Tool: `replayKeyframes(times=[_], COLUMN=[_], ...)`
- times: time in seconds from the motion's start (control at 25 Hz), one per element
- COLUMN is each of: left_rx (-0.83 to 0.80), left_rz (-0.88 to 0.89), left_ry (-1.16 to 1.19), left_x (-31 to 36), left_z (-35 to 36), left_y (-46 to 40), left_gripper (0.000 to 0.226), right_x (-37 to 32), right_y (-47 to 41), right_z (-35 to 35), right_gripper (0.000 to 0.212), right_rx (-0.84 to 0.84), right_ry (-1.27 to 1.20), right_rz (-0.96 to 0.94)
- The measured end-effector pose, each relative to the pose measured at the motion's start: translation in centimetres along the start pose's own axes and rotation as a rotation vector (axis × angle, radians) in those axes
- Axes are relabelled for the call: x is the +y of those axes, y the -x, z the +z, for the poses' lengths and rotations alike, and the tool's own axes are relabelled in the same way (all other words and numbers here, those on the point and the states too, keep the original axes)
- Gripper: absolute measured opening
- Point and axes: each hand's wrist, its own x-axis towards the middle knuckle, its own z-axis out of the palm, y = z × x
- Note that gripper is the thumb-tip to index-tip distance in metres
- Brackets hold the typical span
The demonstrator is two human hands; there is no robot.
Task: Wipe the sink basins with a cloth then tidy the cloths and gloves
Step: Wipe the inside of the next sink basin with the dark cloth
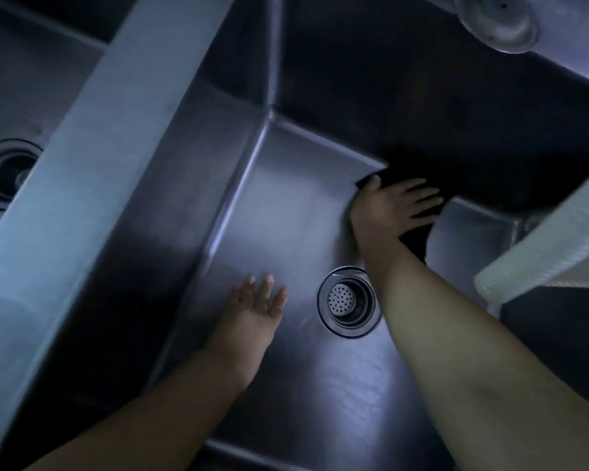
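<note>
I see the cloth (pixel 412 237), dark, lying on the floor of the near basin (pixel 286 212) up against its far wall, close to the right corner. My right hand (pixel 393 207) lies flat on top of it, fingers straight and spread, palm pressing the cloth down; part of the cloth shows below the hand toward the wrist. My left hand (pixel 255 307) is apart from the cloth, fingers straight and loosely together, holding nothing, low over the basin floor near the left wall; I cannot tell whether it touches the steel. The drain (pixel 347 302) with its perforated strainer sits between my 2 forearms, just beside the right one. A broad steel divider (pixel 92 158) runs diagonally on the left, and beyond it I see a 2nd basin (pixel 31 79) with its own drain (pixel 7 173). A round metal disc (pixel 497 22) sits on the rim at the top right. A pale ribbed hose (pixel 541 243) crosses the right edge.
</note>
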Motion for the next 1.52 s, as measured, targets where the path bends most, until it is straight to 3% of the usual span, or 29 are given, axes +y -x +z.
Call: replayKeyframes(times=[0.12,0.24,0.4,0.52,0.64,0.72,1.0,1.2,1.36,1.52], left_rx=[-0.013,0.005,0.002,0.013,0.028,0.016,0.034,0.014,0.080,0.230], left_rz=[-0.013,-0.014,-0.027,-0.055,-0.057,-0.062,-0.049,-0.027,0.018,0.014], left_ry=[0.063,0.046,0.038,-0.002,-0.061,-0.081,-0.137,-0.107,-0.155,-0.243], left_x=[-0.1,-0.2,0.0,0.2,0.3,0.4,0.5,-0.5,-1.0,-2.1], left_z=[0.2,0.4,0.3,0.2,-0.2,-0.6,-0.6,-1.3,-3.3,-6.6], left_y=[-0.3,-0.3,-0.1,0.1,0.4,0.5,0.9,2.1,4.1,7.6], left_gripper=[0.078,0.078,0.068,0.057,0.061,0.063,0.070,0.079,0.067,0.060], right_x=[-6.8,-9.4,-8.5,-5.8,-1.3,1.7,12.6,20.6,24.0,22.7], right_y=[3.6,5.8,7.1,7.4,6.6,4.9,0.9,7.1,14.0,17.7], right_z=[2.2,3.7,4.3,3.7,2.9,2.0,-1.0,-2.1,-0.8,0.4], right_gripper=[0.083,0.078,0.064,0.061,0.061,0.061,0.062,0.065,0.067,0.068], right_rx=[-0.044,-0.022,-0.037,-0.061,-0.093,-0.070,-0.058,-0.014,-0.025,-0.112], right_ry=[0.006,0.060,0.208,0.304,0.405,0.400,0.346,0.321,0.339,0.341], right_rz=[-0.150,-0.378,-0.982,-1.228,-1.497,-1.492,-1.022,-0.845,-0.934,-1.241])
